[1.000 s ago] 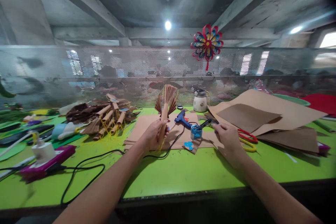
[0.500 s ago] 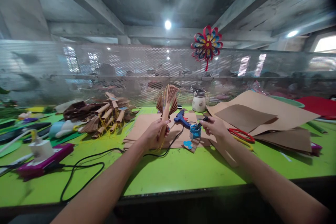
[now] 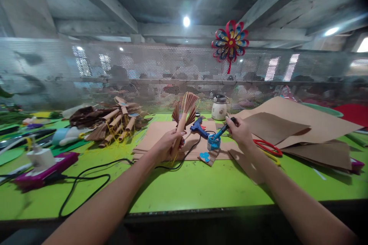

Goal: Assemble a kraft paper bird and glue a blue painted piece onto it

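Observation:
My left hand [image 3: 169, 143] is closed around the rolled stem of a brown paper craft [image 3: 181, 122] with pleated fans at its top. The craft stands nearly upright. My right hand [image 3: 240, 132] grips a thick, dark, pen-like stick [image 3: 222, 131] that is blue toward its lower end. That end dips at a slant into a small jar of blue paint [image 3: 214, 144]. In front of the jar lies a scrap of brown card [image 3: 212, 159] bearing a blue paint blob [image 3: 204, 157]. A blue glue gun [image 3: 198, 127] rests between the hands.
Stacked brown paper [image 3: 149, 138] lies under the work, with larger sheets [image 3: 276, 111] at right. Red-handled scissors [image 3: 267, 147] sit beside my right forearm. Rolled paper crafts [image 3: 120, 122] pile up at left, near a purple power strip [image 3: 61, 164] and black cord [image 3: 107, 178]. Behind stands a lidded cup [image 3: 219, 109].
My right hand has risen slightly and shifted right, and the stick now shows more of its blue length above the jar. The view has shifted slightly. My left hand keeps its hold.

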Tool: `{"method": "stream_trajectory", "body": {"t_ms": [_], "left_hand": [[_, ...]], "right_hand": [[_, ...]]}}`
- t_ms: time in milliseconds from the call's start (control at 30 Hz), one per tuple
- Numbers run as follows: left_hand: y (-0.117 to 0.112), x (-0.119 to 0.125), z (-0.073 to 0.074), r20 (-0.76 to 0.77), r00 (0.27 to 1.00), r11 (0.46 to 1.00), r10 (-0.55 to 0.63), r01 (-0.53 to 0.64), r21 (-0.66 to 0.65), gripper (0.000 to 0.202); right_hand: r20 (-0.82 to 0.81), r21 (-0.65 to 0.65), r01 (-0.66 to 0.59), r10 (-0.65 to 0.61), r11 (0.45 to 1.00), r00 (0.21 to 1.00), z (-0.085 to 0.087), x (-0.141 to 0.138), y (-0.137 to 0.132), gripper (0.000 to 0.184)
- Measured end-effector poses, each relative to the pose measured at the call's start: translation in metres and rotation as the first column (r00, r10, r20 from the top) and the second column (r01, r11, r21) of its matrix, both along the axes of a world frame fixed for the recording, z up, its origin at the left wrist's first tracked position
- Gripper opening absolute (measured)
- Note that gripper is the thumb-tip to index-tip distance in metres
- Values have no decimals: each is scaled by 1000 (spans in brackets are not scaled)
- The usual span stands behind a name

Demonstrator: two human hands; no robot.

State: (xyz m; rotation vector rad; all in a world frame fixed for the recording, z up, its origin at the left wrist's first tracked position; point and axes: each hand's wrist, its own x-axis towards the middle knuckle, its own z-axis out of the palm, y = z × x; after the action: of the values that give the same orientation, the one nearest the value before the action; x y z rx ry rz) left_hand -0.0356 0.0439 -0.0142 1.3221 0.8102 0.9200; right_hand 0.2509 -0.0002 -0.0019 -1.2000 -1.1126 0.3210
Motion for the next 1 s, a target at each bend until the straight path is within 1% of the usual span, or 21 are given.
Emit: {"method": "stream_trajectory", "body": {"t_ms": [67,167,333,467,567,767,1000], "left_hand": [[-1,1,0,-12,1000,1000,4,-4,-6,23],[-2,1,0,-38,999,1000,-2,0,-31,24],[-2,1,1,-67,998,998,-8,4,-64,25],[-3,1,0,-55,998,998,-9,6,-57,25],[-3,1,-2,-42,999,999,-9,7,-38,25],[-5,2,-3,-69,997,1000,-19,19,-14,25],[-17,3,7,-112,992,999,-52,54,9,24]], "right_hand": [[-46,24,11,-9,1000,999,-4,1,-2,43],[-127,49,8,-2,999,992,-6,4,-4,44],[-268,47,-43,54,998,962,1,5,-7,46],[-364,30,-94,98,995,926,7,3,-10,47],[-423,18,-137,132,990,897,8,2,-12,47],[-538,30,-211,194,977,820,7,2,-13,40],[-617,38,-285,247,958,747,11,-1,-17,30]]}}
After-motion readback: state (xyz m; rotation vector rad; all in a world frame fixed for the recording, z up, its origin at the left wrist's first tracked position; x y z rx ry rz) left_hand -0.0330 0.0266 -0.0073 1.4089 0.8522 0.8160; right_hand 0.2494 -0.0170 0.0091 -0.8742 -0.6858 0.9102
